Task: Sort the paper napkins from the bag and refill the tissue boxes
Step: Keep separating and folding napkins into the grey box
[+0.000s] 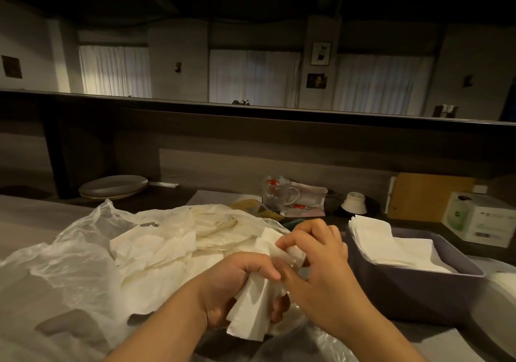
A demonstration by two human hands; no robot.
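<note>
The left hand (237, 286) grips a folded napkin wad (252, 314), its long axis running near-to-far, lower end toward the person. The right hand's (321, 266) fingers pinch its top, beside the grey tissue box (413, 286) on the tabletop (33, 222).

- White napkins (156, 253), some cream-tinted, inside a clear, milky bag (69, 253).
- Right of the bag: grey-purple box (413, 292) with white napkins inside.
- Behind the box: white carton (480, 222) with a green round print; tan board (430, 197).
- Behind the bag: grey plates (113, 186); clear mug (279, 194) with red marks.
</note>
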